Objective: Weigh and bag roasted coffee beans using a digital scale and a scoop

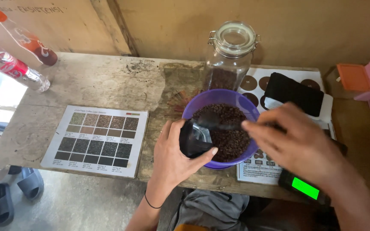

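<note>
Bowl [193, 109] of coffee beans [232, 141] between both hands' fingers, pouch [193, 139] in left fingers [200, 156], jar [230, 55] behind, chart [97, 139] left, scale [305, 188] right.

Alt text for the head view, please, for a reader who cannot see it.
The left hand holds a small black pouch at a purple bowl of dark coffee beans while the right hand works a black scoop in it. A glass jar stands behind.
</note>
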